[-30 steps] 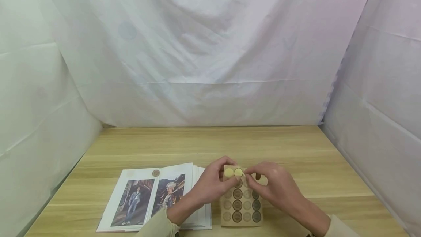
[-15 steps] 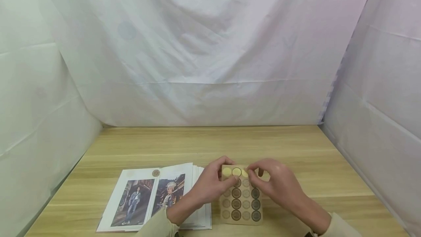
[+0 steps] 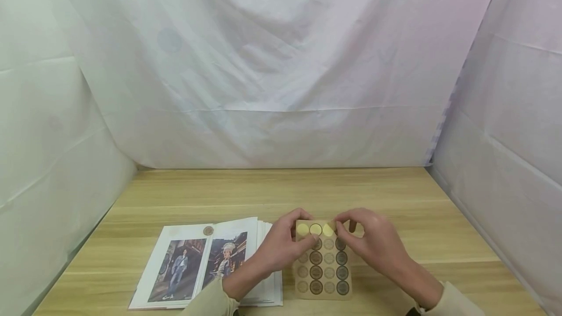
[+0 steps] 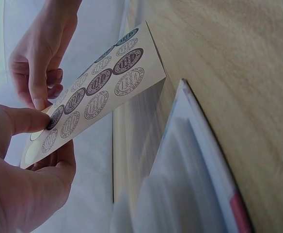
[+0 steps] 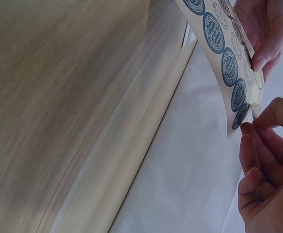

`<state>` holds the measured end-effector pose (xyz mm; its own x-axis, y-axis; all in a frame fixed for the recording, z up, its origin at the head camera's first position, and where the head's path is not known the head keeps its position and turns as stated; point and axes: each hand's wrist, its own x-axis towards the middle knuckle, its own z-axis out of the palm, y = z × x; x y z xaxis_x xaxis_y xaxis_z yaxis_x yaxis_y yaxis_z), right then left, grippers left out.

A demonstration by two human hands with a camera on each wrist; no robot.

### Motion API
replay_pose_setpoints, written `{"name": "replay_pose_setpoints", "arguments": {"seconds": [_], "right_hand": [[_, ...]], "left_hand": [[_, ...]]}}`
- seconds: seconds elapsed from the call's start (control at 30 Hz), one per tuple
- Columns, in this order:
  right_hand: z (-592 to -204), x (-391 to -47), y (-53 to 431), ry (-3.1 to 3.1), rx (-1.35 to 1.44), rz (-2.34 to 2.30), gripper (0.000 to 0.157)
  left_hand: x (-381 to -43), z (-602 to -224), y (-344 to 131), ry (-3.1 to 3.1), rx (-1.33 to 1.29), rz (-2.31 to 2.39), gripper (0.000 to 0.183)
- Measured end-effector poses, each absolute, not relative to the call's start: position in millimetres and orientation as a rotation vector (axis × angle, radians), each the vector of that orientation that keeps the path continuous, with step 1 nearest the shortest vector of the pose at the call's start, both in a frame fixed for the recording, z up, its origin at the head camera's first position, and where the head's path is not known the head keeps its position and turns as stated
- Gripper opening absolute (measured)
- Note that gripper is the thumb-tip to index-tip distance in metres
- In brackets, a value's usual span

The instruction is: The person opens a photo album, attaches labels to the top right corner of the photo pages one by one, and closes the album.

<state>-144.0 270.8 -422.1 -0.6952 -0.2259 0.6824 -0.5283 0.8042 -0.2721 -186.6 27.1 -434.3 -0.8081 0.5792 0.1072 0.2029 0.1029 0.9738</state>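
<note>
My left hand (image 3: pixel 281 244) grips the top left of a tan sticker sheet (image 3: pixel 322 265), thumb on its face and fingers behind. Round stamp-like stickers, some dark-ringed and some pale, run down it in columns. Bare yellow circles show along its top row. At the top right corner, my right hand (image 3: pixel 375 240) pinches a round sticker (image 5: pixel 256 111) between thumb and index finger, its edge lifted from the sheet. Most of that sticker is hidden by the fingertips. The left wrist view shows the sheet tilted up off the table.
An open photo book (image 3: pixel 153 267) lies to the left on the wooden table (image 3: pixel 281 189), beneath my left forearm. It shows two portrait photos, and one round sticker (image 3: pixel 208 230) sits at the top near its fold. White cloth (image 3: pixel 272 62) hangs behind and at both sides.
My right hand has shifted slightly right along the top edge of the sheet, and a third yellow circle has come into view there. My left hand keeps its grip on the sheet.
</note>
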Motion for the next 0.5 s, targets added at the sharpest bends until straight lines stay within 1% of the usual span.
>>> {"name": "replay_pose_setpoints", "arguments": {"seconds": [0.3,0.5], "right_hand": [[-422.0,-145.0,274.3,-2.355,0.486,0.596,0.021],[-422.5,-144.2,275.7,-2.359,0.487,0.613,0.022]], "left_hand": [[-186.3,-435.5,27.9,2.093,0.753,1.76,0.025],[-186.3,-436.7,28.0,2.102,0.757,1.756,0.026]]}}
